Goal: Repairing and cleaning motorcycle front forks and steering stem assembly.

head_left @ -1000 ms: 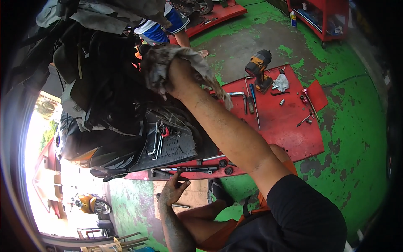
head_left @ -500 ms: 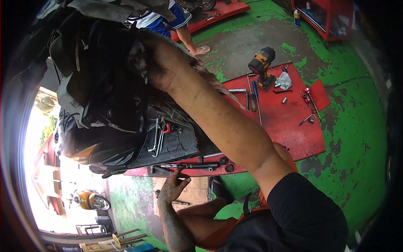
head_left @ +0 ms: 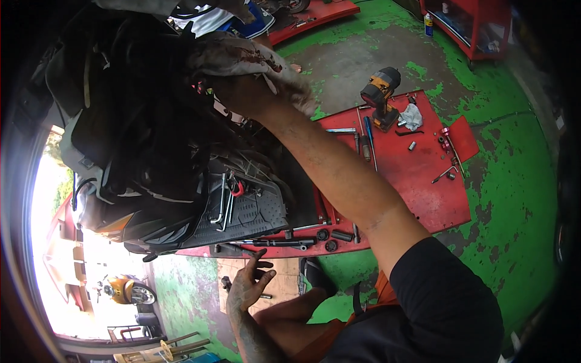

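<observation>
My right arm reaches up and left across the scooter (head_left: pixel 151 121), which has dark inner parts exposed. My right hand (head_left: pixel 242 95) is in shadow among them, closed on a stained grey rag (head_left: pixel 242 57); its fingertips are hidden. Part of the rag drapes above the hand and trails to the right over the wrist. Low in the middle, my left hand (head_left: pixel 249 283) is open and holds nothing, fingers apart. It hovers by the front edge of the red lift table (head_left: pixel 417 187), near a long black ratchet-like tool (head_left: pixel 284 242).
L-shaped wrenches (head_left: pixel 225 202) and a red-handled tool (head_left: pixel 237 189) lie on the footboard (head_left: pixel 260 209). An orange-black impact driver (head_left: pixel 382 97), crumpled white cloth (head_left: pixel 411 117) and sockets (head_left: pixel 331 245) occupy the table. Another person (head_left: pixel 260 21) stands behind the scooter. A red cart (head_left: pixel 472 30) is far right.
My right hand has shifted slightly right and down, and the rag has swung up over it. My left hand has barely moved, its fingers more spread. The view has shifted a little.
</observation>
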Tool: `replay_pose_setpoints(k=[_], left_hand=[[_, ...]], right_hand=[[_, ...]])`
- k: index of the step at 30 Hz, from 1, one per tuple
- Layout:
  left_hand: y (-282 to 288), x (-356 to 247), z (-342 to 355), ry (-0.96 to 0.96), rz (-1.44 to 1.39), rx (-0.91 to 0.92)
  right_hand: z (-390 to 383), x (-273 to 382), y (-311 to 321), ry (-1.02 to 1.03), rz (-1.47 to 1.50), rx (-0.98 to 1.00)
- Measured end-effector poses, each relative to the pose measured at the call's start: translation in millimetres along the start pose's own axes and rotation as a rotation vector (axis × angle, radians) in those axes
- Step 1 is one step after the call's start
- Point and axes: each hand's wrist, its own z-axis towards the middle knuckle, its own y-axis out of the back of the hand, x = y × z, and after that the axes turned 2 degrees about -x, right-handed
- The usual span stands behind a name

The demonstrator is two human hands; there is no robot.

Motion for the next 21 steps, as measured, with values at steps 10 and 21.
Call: replay_pose_setpoints(k=[10,21], left_hand=[[-2,20,15,0.015,-0.019,0.017],[9,15,9,0.032,-0.015,0.023]], right_hand=[[12,-21,32,-0.296,0.106,0.279],[-5,20,-10,-0.304,-0.064,-0.033]])
